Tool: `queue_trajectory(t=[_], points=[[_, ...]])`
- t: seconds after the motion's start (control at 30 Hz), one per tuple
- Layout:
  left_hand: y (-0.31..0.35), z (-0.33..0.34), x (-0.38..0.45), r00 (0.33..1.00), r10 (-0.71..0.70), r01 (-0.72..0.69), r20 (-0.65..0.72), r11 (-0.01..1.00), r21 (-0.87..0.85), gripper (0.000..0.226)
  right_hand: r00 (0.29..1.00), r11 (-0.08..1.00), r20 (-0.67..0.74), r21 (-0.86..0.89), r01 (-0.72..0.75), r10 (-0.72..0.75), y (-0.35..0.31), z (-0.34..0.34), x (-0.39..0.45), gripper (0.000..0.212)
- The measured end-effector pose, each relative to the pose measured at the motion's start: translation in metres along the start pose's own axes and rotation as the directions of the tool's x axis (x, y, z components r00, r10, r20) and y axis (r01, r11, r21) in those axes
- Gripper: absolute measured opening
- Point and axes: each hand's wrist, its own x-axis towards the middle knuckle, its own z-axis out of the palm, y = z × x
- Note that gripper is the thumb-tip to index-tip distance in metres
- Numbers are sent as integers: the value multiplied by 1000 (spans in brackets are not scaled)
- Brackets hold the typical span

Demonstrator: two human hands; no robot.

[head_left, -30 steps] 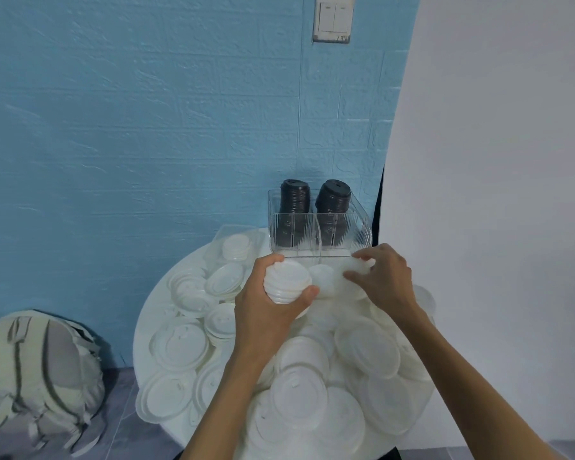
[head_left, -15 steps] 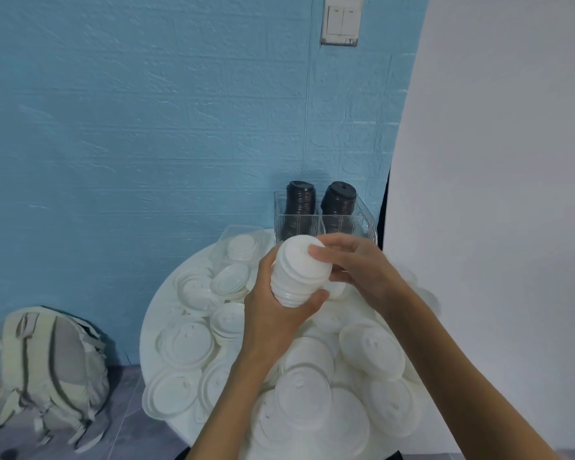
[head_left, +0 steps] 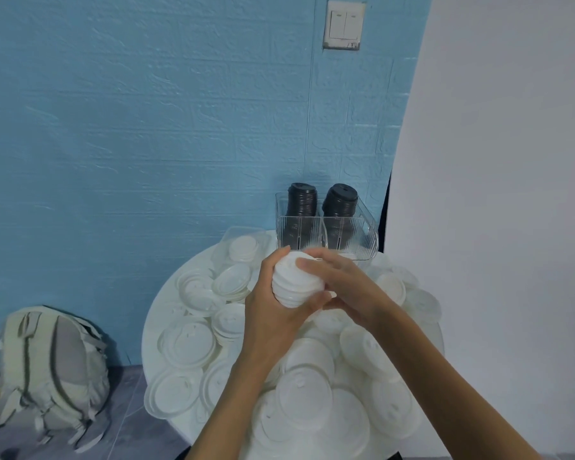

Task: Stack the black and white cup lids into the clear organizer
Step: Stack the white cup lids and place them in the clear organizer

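My left hand (head_left: 273, 310) grips a stack of white lids (head_left: 294, 283) above the middle of the round white table (head_left: 161, 313). My right hand (head_left: 342, 287) lies over the top of that stack, its fingers curled on the uppermost lid. Just behind the hands stands the clear organizer (head_left: 362, 239); its two back compartments each hold a tall stack of black lids (head_left: 339, 200). Several loose white lids (head_left: 302, 390) of different sizes cover the table.
A clear shallow tray (head_left: 236, 232) with white lids sits left of the organizer. A grey backpack (head_left: 52, 366) leans on the floor at the left, against the blue wall. A white wall panel rises on the right, close to the table's edge.
My right hand came off the table with a lid and set it on the stack in my left hand. The stack rose and tilted; the right hand now covers its top.
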Motion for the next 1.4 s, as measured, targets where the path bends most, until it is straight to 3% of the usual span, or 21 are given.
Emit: queue_trajectory(t=[0.23, 0.33, 0.4, 0.47, 0.57, 0.7, 0.8, 1.1, 1.27, 1.4], points=[[-2, 3, -4, 1000, -13, 14, -6, 1000, 21, 61, 1000, 999, 18, 43, -6, 5, 9, -3, -3, 21], [-1, 4, -5, 1000, -26, 26, 6, 1000, 17, 60, 1000, 999, -20, -50, -4, 3, 9, -9, -2, 23], [-1, 4, -4, 1000, -29, 28, 6, 999, 18, 62, 985, 975, -153, -221, 38, -73, 13, -25, 5, 27], [-4, 3, -1, 999, -39, 39, 5, 999, 13, 61, 928, 882, -312, -470, 36, -205, 17, -50, 11, 37], [-7, 2, 0, 999, -50, 50, 11, 999, 10, 62, 875, 699, -386, -711, -80, -293, 26, -89, 18, 64], [-6, 2, 0, 999, -39, 39, 16, 999, 4, 61, 903, 375, -411, -862, -341, -122, 40, -115, 24, 94], [-2, 4, -1, 1000, -21, 21, 13, 1000, 7, 61, 920, 279, -389, -888, -366, -33, 54, -117, 23, 101], [-7, 1, 1, 1000, -13, 13, 9, 1000, 20, 63, 923, 369, -381, -866, -337, -52, 69, -113, 26, 89], [-10, 1, 1, 1000, -9, 9, 7, 1000, 19, 67, 913, 523, -370, -819, -234, -170, 51, -104, 18, 80], [-9, 2, -1, 1000, -10, 10, 19, 1000, 17, 66, 911, 741, -300, -671, 8, -282, 21, -88, 6, 71]])
